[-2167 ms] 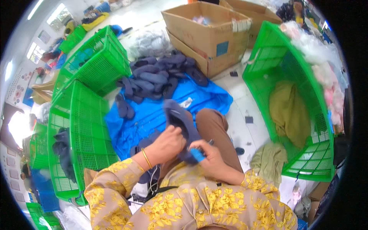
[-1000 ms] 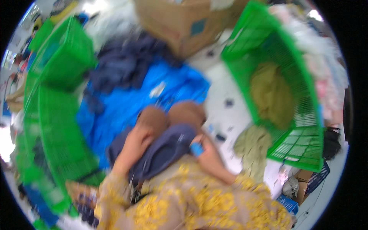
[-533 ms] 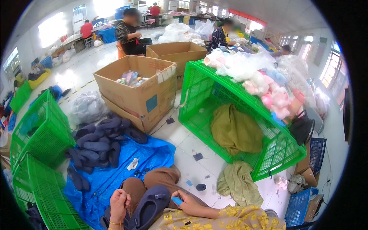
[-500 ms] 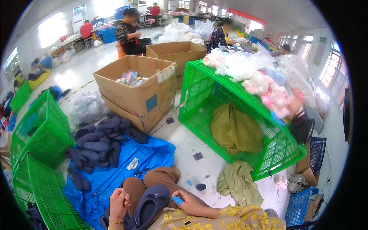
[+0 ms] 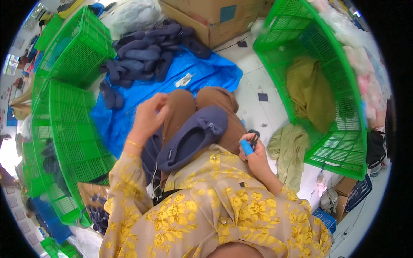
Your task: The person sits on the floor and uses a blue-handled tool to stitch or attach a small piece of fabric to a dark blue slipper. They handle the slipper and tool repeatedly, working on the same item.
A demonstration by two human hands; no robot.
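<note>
A navy slipper with a small bow lies tilted across my lap, sole down. Partly hidden beneath it is another dark slipper. My left hand is raised beside the slipper, apart from it, with fingers curled in a pinch; anything between the fingertips is too small to make out. To the right of the lap, my right hand is closed around small dark thread snips, partly hidden by the fingers. Blue tape wraps one of its digits.
Many navy slippers are heaped on a blue sheet ahead. Green crates stand at the left. A large tipped green crate holds olive cloth at the right. A cardboard box stands beyond.
The view has tilted down toward my lap. My right hand has moved away from the slipper to the right and now shows snips. My left hand remains raised in a pinch.
</note>
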